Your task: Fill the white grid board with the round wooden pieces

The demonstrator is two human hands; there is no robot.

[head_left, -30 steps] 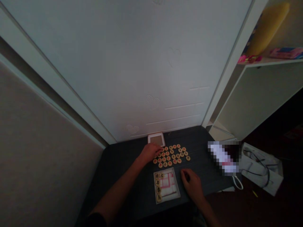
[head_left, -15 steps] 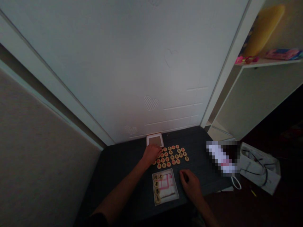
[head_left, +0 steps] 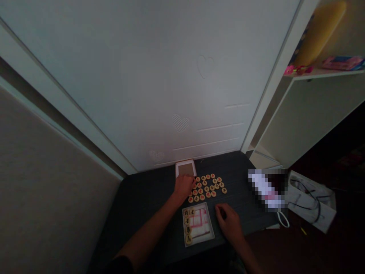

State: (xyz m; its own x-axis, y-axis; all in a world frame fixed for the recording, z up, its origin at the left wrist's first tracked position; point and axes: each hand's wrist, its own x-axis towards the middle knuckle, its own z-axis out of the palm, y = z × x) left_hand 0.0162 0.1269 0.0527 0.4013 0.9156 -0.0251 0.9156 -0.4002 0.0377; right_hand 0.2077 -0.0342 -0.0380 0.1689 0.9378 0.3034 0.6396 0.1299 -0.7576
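Several round wooden Chinese chess pieces (head_left: 208, 194) with red or black characters lie in loose rows on the dark table. My left hand (head_left: 184, 187) is over the left end of these rows, palm down, fingers bent together. Its fingertips are at the upper left pieces; whatever they hold is hidden. Nearer to me is a shallow square box (head_left: 201, 226), with several black-character pieces (head_left: 188, 230) lined along its left side and one more at its top. Right of this box, my right hand (head_left: 229, 220) rests on the table, loosely curled with nothing visible in it.
A white-rimmed lid or tray (head_left: 185, 164) lies behind my left hand, against the white panel (head_left: 142, 95). The dark table (head_left: 148, 198) meets that panel at the back. To the right are a blurred-out pale item (head_left: 265, 190), a white paper bag (head_left: 310, 203) and shelving (head_left: 322, 76).
My left hand has shifted slightly right across the pieces, now covering more of the left end. My right hand stays put. The view has tilted a little.
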